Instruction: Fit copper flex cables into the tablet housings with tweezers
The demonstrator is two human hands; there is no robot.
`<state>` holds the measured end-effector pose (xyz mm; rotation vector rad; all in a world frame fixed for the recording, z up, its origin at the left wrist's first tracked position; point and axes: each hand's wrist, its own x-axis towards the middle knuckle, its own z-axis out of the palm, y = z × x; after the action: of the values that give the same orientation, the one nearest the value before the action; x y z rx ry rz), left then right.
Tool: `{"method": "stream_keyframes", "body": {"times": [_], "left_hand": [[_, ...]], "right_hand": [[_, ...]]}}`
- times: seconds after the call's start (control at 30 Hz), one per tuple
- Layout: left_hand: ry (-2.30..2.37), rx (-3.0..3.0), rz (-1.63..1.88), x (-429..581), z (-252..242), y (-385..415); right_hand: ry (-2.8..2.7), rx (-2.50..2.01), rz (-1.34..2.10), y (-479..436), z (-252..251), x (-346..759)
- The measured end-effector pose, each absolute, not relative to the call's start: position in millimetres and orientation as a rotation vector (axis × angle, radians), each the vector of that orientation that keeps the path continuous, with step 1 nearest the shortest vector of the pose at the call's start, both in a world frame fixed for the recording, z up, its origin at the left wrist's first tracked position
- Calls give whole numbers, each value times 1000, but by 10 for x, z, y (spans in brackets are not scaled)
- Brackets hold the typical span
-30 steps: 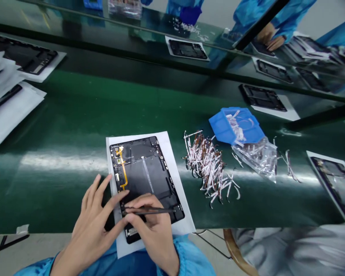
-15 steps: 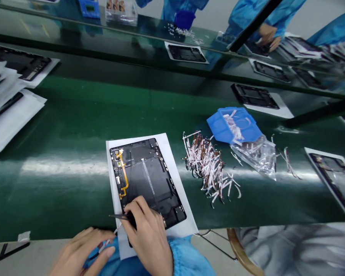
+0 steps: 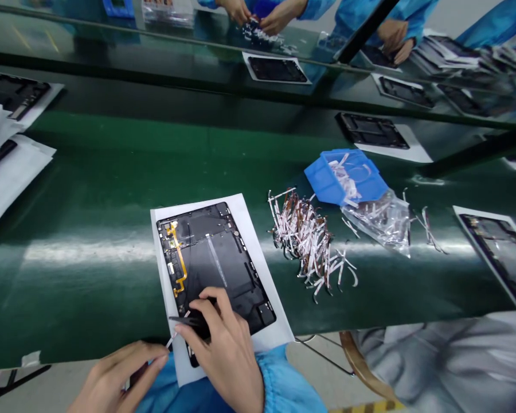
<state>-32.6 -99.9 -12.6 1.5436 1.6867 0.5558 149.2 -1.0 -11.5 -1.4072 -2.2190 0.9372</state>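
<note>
My left hand (image 3: 122,373) is closed at the bottom, thumb and forefinger pinching a thin white flex strip (image 3: 171,341). The strip's far end runs up to my right thumb and fingertips. My right hand (image 3: 230,353) is wrapped round black tweezers (image 3: 189,321), whose tips point left. Beneath that hand lies a black tablet housing (image 3: 236,269) on a white sheet (image 3: 258,252) at the table's front edge. An orange flex cable (image 3: 180,261) follows the housing's left side. My right hand hides the housing's lower part.
A pile of white and brown flex strips (image 3: 305,232) lies right of the housing. Behind it are a blue bin (image 3: 327,178) and a clear plastic bag (image 3: 382,223). Wrapped housings (image 3: 17,172) are stacked left. Co-workers' hands (image 3: 279,17) show beyond the glass.
My left thumb and forefinger have closed together on the strip. My right hand and the tweezers have shifted slightly right. A co-worker's hands have appeared at the far pile. The view has tilted slightly.
</note>
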Motion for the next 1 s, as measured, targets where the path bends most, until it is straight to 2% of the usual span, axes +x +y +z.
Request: {"method": "stream_keyframes", "body": {"times": [0.23,0.37,0.5,0.67,1.0], "left_hand": [[1709,1300,469,-384,-145,-1039],[1693,1062,519,-334,-50,-889],[1578,981,643,-125,85,-574],[1491,886,709,111,93,-411],[1726,816,835,243,86,-559]], "right_hand": [[-2091,-1193,1073,-55,-184,1483],[-1583,-958,1537,-7,-67,1610],[-1215,-1059,1859,115,40,1750],[-1338,-1129,1810,199,-65,1768],[-1660,-1083,1534,136,-165,1776]]}}
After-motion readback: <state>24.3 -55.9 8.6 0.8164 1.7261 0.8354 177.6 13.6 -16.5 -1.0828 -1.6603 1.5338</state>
